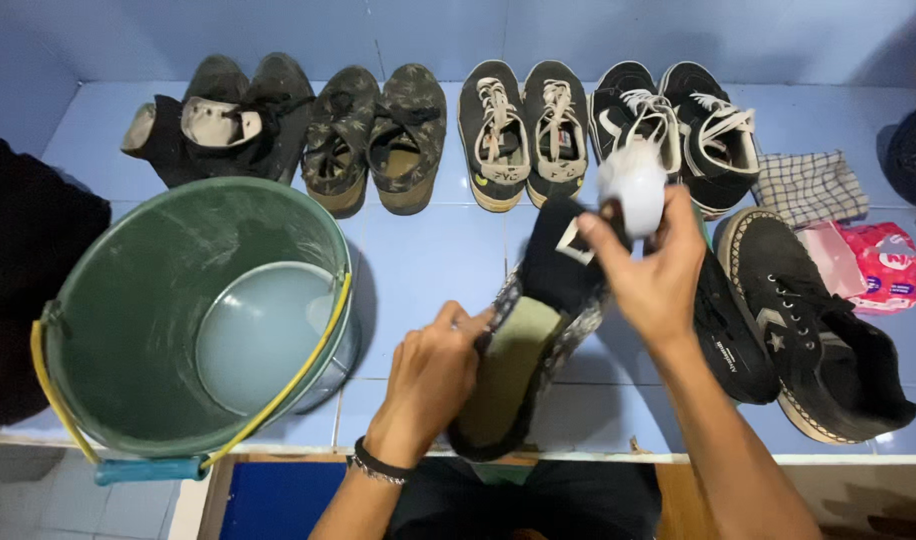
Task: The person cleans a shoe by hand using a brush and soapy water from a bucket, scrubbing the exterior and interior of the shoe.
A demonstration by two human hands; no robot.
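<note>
Hands at work over a black slip-on shoe point(538, 330), which sits on the blue tiled ledge point(428, 260) just right of the green bucket point(178, 310). Left hand point(433, 375) clasps the shoe at the side of its opening, fingers curled over the rim, a dark bracelet point(383, 467) at the wrist. Right hand point(653, 265) is closed around a white brush-like object point(633, 180), blurred, held at the shoe's toe end; its exact kind cannot be told. The shoe is tilted, heel toward the person, olive insole showing.

The bucket holds cloudy water point(263, 335) and has a yellow bail with a blue grip. Beyond the bucket, along the wall, stand four pairs: dark boots point(228, 120), camouflage shoes point(378, 135), black lace-ups with cream laces point(523, 130), black sneakers with white laces point(678, 125). Well right of the bucket lie a pair of black high-tops point(808, 320), a checked cloth point(808, 185) and a pink packet point(883, 265).
</note>
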